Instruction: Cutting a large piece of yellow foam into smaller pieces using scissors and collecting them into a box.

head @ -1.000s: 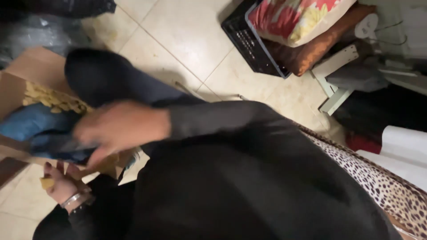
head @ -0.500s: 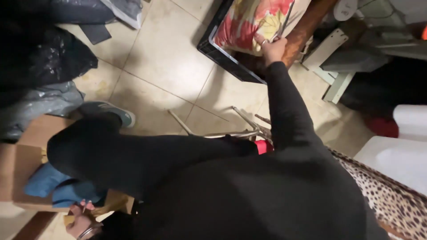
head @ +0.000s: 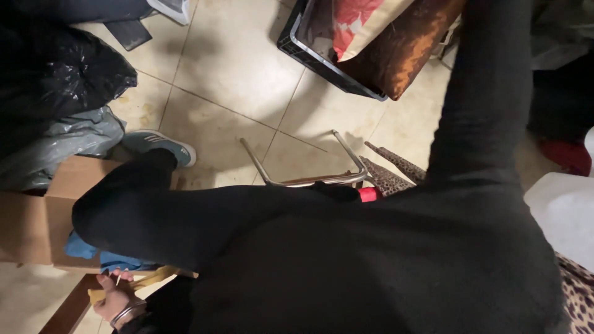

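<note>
My left hand (head: 114,297), with bracelets on its wrist, sits at the bottom left below a cardboard box (head: 34,226). Its fingers curl around a yellow object (head: 148,278) at the box's lower edge. Blue cloth (head: 93,250) lies in the box, partly hidden by my black-clad knee. My right sleeve (head: 489,74) stretches up past a black crate (head: 309,52) holding a floral cushion (head: 352,18) and a brown cushion (head: 405,52). The right hand itself is beyond the top edge.
A bent metal frame (head: 309,180) lies on the tiled floor (head: 235,68). A teal shoe (head: 162,146), a black plastic bag (head: 55,68) and a grey bag (head: 62,142) are at left. White object (head: 563,213) and leopard-print fabric (head: 578,297) at right.
My right hand left the blue cloth in the box, reached up to the crate's cushions, and has passed out of view at the top. The left hand stayed by the box.
</note>
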